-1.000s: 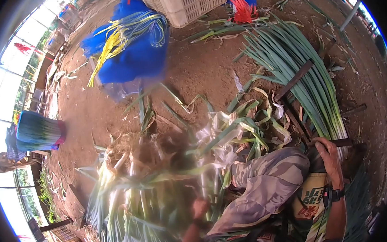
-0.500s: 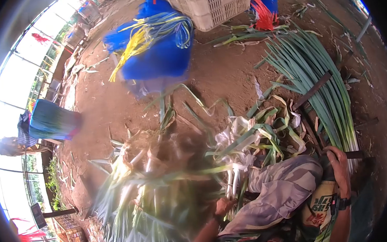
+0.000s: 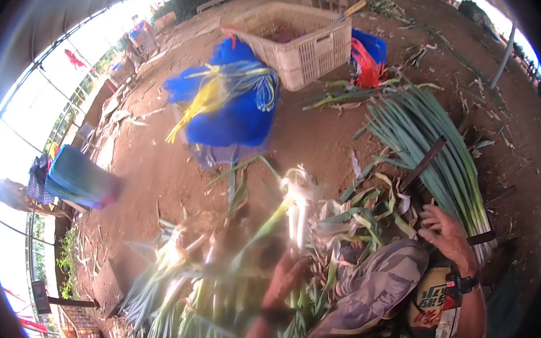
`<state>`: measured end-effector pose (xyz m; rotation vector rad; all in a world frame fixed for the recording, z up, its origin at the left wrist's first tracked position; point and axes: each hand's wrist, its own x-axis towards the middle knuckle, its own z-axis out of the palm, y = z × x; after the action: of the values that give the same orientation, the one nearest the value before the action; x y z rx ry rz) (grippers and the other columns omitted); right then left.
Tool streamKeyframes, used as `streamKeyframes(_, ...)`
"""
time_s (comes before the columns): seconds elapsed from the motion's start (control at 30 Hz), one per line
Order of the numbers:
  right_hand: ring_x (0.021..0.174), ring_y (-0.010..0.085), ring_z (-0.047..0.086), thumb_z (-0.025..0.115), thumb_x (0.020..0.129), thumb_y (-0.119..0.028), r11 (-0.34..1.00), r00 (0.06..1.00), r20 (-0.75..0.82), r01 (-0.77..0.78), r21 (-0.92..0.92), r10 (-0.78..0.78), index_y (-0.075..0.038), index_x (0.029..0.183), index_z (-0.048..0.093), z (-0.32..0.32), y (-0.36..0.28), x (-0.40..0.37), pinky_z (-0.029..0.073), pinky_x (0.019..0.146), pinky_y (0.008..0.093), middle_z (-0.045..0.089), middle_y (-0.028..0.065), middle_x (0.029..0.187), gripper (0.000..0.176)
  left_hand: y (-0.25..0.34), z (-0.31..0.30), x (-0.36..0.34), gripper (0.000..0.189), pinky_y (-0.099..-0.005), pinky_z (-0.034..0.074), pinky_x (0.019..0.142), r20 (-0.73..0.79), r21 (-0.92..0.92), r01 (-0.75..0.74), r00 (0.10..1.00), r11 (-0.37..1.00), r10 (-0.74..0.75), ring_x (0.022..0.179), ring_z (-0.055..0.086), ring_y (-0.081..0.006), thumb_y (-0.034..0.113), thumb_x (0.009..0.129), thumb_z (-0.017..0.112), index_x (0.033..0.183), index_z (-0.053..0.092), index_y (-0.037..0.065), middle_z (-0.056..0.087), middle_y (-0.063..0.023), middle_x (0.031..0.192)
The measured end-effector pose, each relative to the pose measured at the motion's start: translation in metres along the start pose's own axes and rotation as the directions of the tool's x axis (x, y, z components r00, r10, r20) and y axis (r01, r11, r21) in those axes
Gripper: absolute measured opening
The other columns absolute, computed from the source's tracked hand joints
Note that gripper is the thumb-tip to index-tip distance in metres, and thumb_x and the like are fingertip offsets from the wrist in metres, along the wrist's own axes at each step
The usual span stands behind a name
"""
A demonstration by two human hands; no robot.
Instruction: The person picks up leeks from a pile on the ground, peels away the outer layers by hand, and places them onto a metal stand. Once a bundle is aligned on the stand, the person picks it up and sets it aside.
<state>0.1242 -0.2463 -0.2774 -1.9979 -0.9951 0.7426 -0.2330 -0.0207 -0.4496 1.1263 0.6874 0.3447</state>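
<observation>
My left hand (image 3: 288, 278), blurred by motion, is closed around a few green onions (image 3: 298, 220). Their white stems and roots point up and away from me; leaves trail below the hand. My right hand (image 3: 446, 235) holds nothing, its fingers apart, above the bar beside my knee. Just past it, a neat bundle of long green onions (image 3: 426, 125) lies in a metal rack (image 3: 424, 163), white ends toward me. To the left spreads a loose pile of untrimmed green onions (image 3: 191, 298). Peeled leaves and skins (image 3: 372, 209) lie in front of my knee.
A blue-covered stool or box (image 3: 230, 122) carries yellow and blue ties (image 3: 216, 92). Behind it stands a beige plastic crate (image 3: 316, 51), with red ties (image 3: 366, 61) at its right. A wrapped onion bundle (image 3: 79, 177) stands far left, near an orange crate (image 3: 79, 329).
My left hand has moved left and slightly up, bringing the green onions out over the pile. My right hand has lifted and shifted left, fingers spreading. The view has tilted upward.
</observation>
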Motion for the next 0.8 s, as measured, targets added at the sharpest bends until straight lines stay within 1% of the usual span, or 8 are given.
streamKeyframes(0.23,0.117,0.0313,0.065,0.086,0.083,-0.04,0.981,0.961,0.212,0.189,-0.033,-0.178,-0.004,0.161,0.027,0.04,-0.079,0.035,0.056,0.097,0.0396,0.05,0.0232,0.15,0.105,0.112,0.058,-0.008,0.04,-0.0316,0.054,0.072,-0.065,0.075,-0.066,0.995,0.995,0.071,0.082,0.067,-0.0175,0.027,0.099,0.065,0.127,0.058,-0.001,0.071,-0.0108,0.099)
streamKeyframes(0.3,0.117,0.0303,0.065,0.086,0.084,-0.036,0.941,0.934,0.12,0.337,0.01,-0.336,-0.005,0.162,0.024,0.055,-0.082,0.046,0.056,0.096,0.0393,0.047,0.0237,0.153,0.105,0.12,0.065,-0.013,0.037,-0.0315,0.052,0.069,-0.013,0.067,-0.042,0.999,0.997,0.043,0.079,0.066,-0.0174,0.025,0.098,0.065,0.124,0.06,0.0,0.07,-0.0097,0.095)
streamKeyframes(0.37,0.115,0.028,0.066,0.084,0.086,-0.032,0.874,0.874,-0.024,0.485,-0.012,-0.485,-0.005,0.16,0.026,0.076,-0.082,0.059,0.057,0.094,0.0387,0.049,0.0233,0.151,0.098,0.113,0.061,-0.019,0.046,-0.0298,0.05,0.084,0.002,0.12,0.052,0.999,0.991,-0.053,0.095,0.062,-0.0136,0.023,0.101,0.065,0.139,0.057,-0.001,0.069,-0.004,0.11)
streamKeyframes(0.47,0.109,0.0232,0.066,0.078,0.091,-0.023,0.788,0.787,-0.04,0.611,-0.078,-0.615,-0.003,0.153,0.039,0.108,-0.05,0.092,0.057,0.088,0.037,0.057,0.0204,0.141,0.076,0.129,0.089,-0.029,0.033,-0.032,0.05,0.066,0.083,0.004,-0.043,0.996,0.999,0.043,0.076,0.063,-0.0175,0.024,0.098,0.067,0.117,0.062,-0.001,0.067,-0.0085,0.09)
streamKeyframes(0.57,0.109,0.0232,0.065,0.073,0.093,-0.015,0.858,0.852,0.139,0.513,-0.023,-0.505,-0.002,0.139,0.056,0.127,-0.005,0.116,0.053,0.095,0.0371,0.062,0.0178,0.135,0.051,0.119,0.09,-0.027,0.032,-0.0322,0.05,0.067,0.132,0.096,0.031,0.99,0.995,-0.043,0.077,0.062,-0.0173,0.022,0.098,0.069,0.118,0.061,-0.002,0.065,-0.0075,0.088)
streamKeyframes(0.7,0.109,0.0276,0.067,0.071,0.089,-0.011,0.904,0.907,-0.247,0.389,0.18,-0.341,-0.001,0.125,0.069,0.109,-0.069,0.104,0.054,0.103,0.0393,0.066,0.0181,0.128,0.037,0.119,0.092,-0.033,0.036,-0.031,0.052,0.068,0.177,-0.012,0.097,0.98,0.995,-0.094,0.079,0.064,-0.0178,0.021,0.096,0.073,0.121,0.059,0.0,0.065,-0.0071,0.088)
streamKeyframes(0.77,0.094,0.0243,0.071,0.066,0.095,-0.012,0.97,0.915,-0.33,0.242,-0.015,-0.234,0.003,0.117,0.069,0.091,-0.08,0.125,0.061,0.085,0.0358,0.072,0.0122,0.109,0.027,0.099,0.087,-0.049,0.038,-0.0339,0.054,0.068,0.052,0.031,-0.195,0.98,0.98,0.193,0.08,0.068,-0.0192,0.028,0.101,0.067,0.128,0.062,0.002,0.071,-0.0073,0.098)
streamKeyframes(0.8,0.086,0.0207,0.07,0.065,0.094,-0.011,0.939,0.851,-0.44,0.34,0.049,-0.286,0.003,0.109,0.071,0.08,-0.05,0.154,0.058,0.077,0.0343,0.073,0.0126,0.101,0.022,0.089,0.083,-0.056,0.04,-0.0354,0.056,0.068,-0.008,0.064,-0.335,0.942,0.94,0.336,0.081,0.07,-0.02,0.031,0.103,0.063,0.131,0.064,0.003,0.074,-0.0074,0.102)
